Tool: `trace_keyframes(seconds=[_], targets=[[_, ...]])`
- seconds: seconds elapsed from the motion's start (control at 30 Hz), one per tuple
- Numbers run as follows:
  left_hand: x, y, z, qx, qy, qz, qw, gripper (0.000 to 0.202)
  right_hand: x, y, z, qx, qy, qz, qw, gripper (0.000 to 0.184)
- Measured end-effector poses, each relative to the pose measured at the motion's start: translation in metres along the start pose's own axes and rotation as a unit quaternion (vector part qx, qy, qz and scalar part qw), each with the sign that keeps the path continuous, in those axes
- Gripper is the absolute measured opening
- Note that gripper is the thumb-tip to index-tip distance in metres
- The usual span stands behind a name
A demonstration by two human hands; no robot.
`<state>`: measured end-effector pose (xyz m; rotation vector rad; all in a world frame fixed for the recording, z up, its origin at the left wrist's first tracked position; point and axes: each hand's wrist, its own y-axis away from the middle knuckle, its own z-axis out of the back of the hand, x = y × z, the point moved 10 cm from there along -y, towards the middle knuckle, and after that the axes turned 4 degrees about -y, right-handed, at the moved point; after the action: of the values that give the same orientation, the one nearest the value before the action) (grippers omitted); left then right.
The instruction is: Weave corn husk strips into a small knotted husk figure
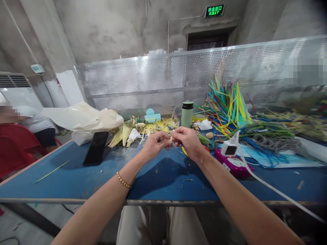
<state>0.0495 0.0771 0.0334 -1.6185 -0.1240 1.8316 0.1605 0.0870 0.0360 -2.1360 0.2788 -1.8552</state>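
My left hand (154, 143) and my right hand (186, 139) meet above the blue table (76, 177), both pinching a small pale piece (172, 135) held between their fingertips. What the piece is I cannot make out. A gold bead bracelet (123, 180) circles my left wrist. Dry husk strips (122, 134) lie just beyond the hands, with a green flask (187, 114) behind my right hand.
A black phone (95, 148) lies left of my hands. On the right are a bundle of coloured strips (227, 105), a white charger with cable (230, 148) on a magenta device (233, 165), and coiled cords (270, 141). A perforated metal screen (158, 81) backs the table. A seated person (28, 122) is far left.
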Motion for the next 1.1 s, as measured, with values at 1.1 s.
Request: trace_keyframes(seconds=[1.1], targets=[[0.027,0.012,-0.020,0.049,0.169,0.160,0.971,0.033,0.008,-0.002,-0.005,-0.007,0.143,0.088,0.986,0.023]])
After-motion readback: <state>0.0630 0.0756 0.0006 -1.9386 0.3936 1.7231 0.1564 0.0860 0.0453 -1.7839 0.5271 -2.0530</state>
